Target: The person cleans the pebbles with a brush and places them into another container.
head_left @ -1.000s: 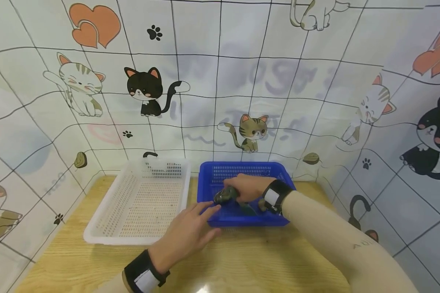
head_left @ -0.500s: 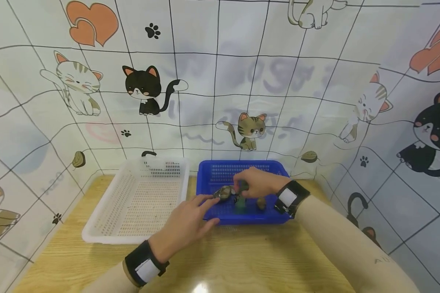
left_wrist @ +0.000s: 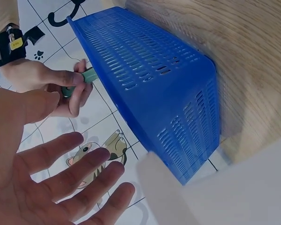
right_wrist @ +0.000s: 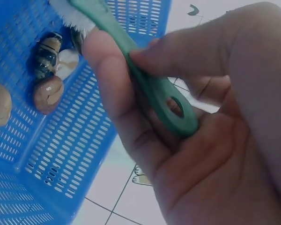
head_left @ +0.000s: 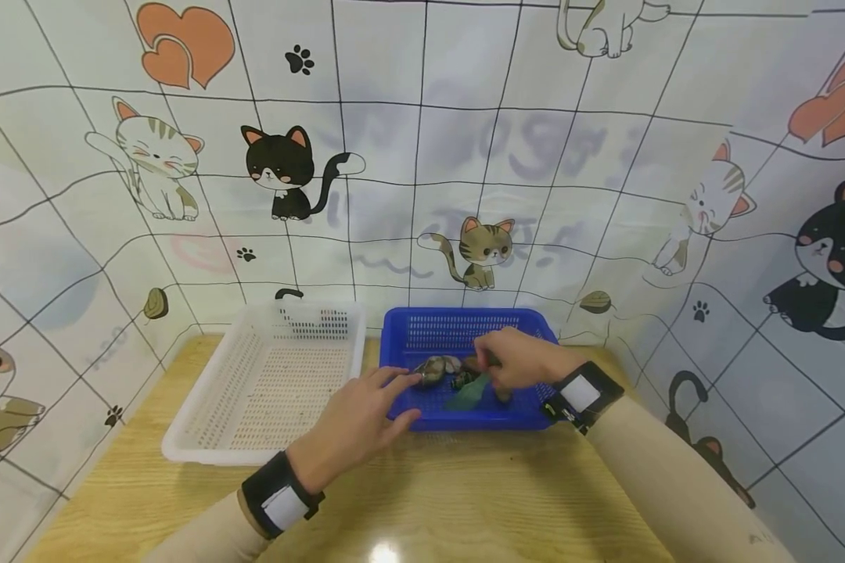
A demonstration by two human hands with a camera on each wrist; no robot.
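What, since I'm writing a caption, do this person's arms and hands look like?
The left hand and right hand wear no gloves. A black left wristband and black right wristband each carry a white rectangular patch; the right one also shows a small yellow label. Pale sleeves cover the forearms, with faint letter-like marks on the right.

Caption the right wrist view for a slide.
Right hand grips a green plastic brush with white bristles; rounded multicoloured stones lie in a blue slotted basket.
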